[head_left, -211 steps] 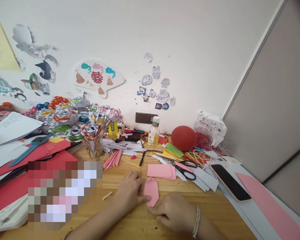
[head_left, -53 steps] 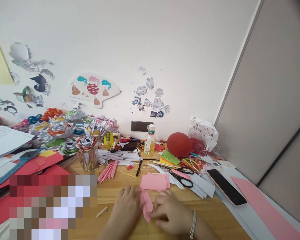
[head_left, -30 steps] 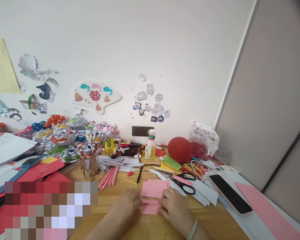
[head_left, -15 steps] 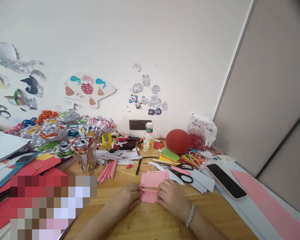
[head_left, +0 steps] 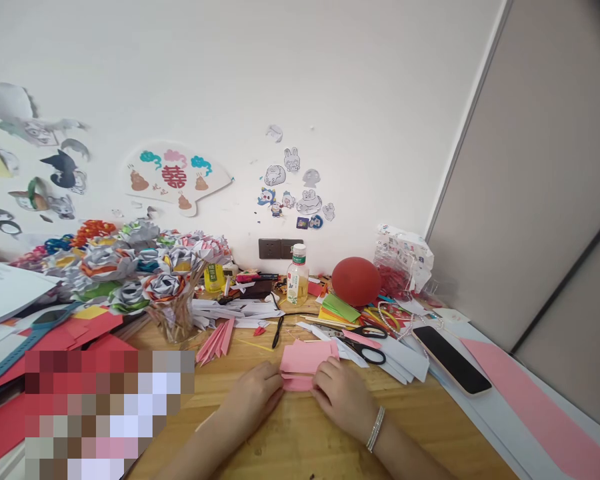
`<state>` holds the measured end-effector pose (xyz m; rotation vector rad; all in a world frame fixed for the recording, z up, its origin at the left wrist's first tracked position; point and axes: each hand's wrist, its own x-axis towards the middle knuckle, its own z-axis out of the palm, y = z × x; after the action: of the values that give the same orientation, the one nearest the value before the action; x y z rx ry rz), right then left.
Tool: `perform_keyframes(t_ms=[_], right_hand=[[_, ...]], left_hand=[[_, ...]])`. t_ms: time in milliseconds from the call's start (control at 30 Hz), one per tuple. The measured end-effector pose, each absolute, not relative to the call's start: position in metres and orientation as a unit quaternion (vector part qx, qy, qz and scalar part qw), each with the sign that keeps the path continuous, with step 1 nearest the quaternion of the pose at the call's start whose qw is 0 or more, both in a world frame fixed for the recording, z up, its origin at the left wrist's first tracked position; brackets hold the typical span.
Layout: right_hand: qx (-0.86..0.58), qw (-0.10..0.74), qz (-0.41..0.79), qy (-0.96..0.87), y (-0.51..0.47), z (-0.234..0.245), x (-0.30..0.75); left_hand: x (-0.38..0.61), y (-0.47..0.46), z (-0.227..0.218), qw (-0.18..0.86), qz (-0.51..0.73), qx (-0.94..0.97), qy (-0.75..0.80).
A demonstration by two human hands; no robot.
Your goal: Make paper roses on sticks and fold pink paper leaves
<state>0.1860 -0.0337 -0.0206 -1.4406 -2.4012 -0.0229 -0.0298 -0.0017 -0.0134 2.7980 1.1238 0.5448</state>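
A narrow piece of pink paper (head_left: 297, 383) lies between my hands at the front middle of the wooden table. My left hand (head_left: 254, 392) pinches its left end with the fingers curled. At its right end my right hand (head_left: 341, 395) is closed on it, a silver bracelet round that wrist. Just behind, a wider stack of pink paper (head_left: 305, 357) lies flat, and my right fingers overlap its near right corner. The fingertips are partly hidden, and whether the held paper has a crease cannot be made out.
Black-handled scissors (head_left: 373, 355) lie behind my right hand, near a phone (head_left: 453, 360). Folded pink strips (head_left: 216, 341) and a cup of paper flowers (head_left: 173, 320) stand to the left. A bottle (head_left: 297, 277) and a red balloon (head_left: 357, 281) are at the back.
The held pink paper now shows as a narrower band, its near edge further from me. Both hands have stayed at its ends with small finger shifts. The other things have not moved.
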Motion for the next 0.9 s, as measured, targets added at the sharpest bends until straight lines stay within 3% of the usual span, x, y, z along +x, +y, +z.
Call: perform_keyframes(t_ms=[267,600,700,800,900], right_hand=[[-0.575,0.261,0.071,-0.772,-0.031,-0.029,0.173],[-0.61,0.246,0.042,-0.752,-0.03,-0.03,0.167],[-0.618,0.242,0.032,-0.748,-0.031,-0.031,0.166],[-0.622,0.251,0.038,-0.741,-0.031,-0.031,0.166],[-0.625,0.262,0.052,-0.733,-0.03,-0.032,0.168]], left_hand=[[-0.022,-0.003,-0.011,0.103,0.188,0.86,0.463],[-0.007,-0.009,-0.014,-0.062,0.095,0.844,0.525],[-0.004,-0.013,-0.016,-0.119,0.09,0.868,0.474],[-0.005,-0.015,-0.02,-0.126,0.082,0.915,0.374],[-0.012,-0.015,-0.019,-0.104,0.046,0.917,0.383]])
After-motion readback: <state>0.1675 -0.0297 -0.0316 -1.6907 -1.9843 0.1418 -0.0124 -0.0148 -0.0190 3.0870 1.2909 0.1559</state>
